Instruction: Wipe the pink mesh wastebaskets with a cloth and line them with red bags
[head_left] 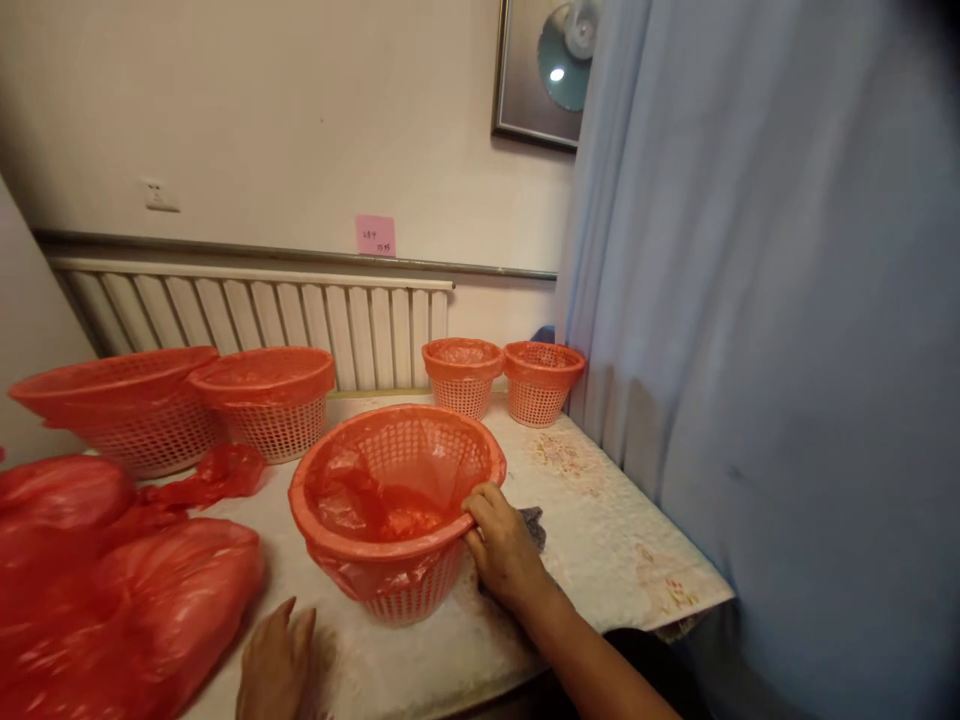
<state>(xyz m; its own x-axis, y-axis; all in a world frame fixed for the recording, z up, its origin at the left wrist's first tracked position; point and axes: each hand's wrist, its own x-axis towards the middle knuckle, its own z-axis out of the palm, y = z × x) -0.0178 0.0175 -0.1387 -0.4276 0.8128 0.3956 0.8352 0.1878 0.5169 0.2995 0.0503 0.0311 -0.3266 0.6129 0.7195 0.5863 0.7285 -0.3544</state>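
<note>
In the middle of the table stands a perforated plastic basket (409, 603), slightly tilted, with a red plastic bag (360, 500) lining it and folded over its rim. My right hand (506, 550) grips the right side of that rim, fingers on top and thumb below. Lower left, my left hand (276, 660) hangs over the table with its fingers apart, holding nothing, between the basket and a heap of filled red plastic bags (172, 590). A dark grey cloth (534, 527) lies behind my right hand, partly hidden by it.
Two large lined baskets (274, 425) stand at the back left, two smaller ones (536, 400) at the back right. A radiator (360, 330) runs along the wall. The blue curtain (750, 300) borders the flowered tablecloth (600, 500) on the right.
</note>
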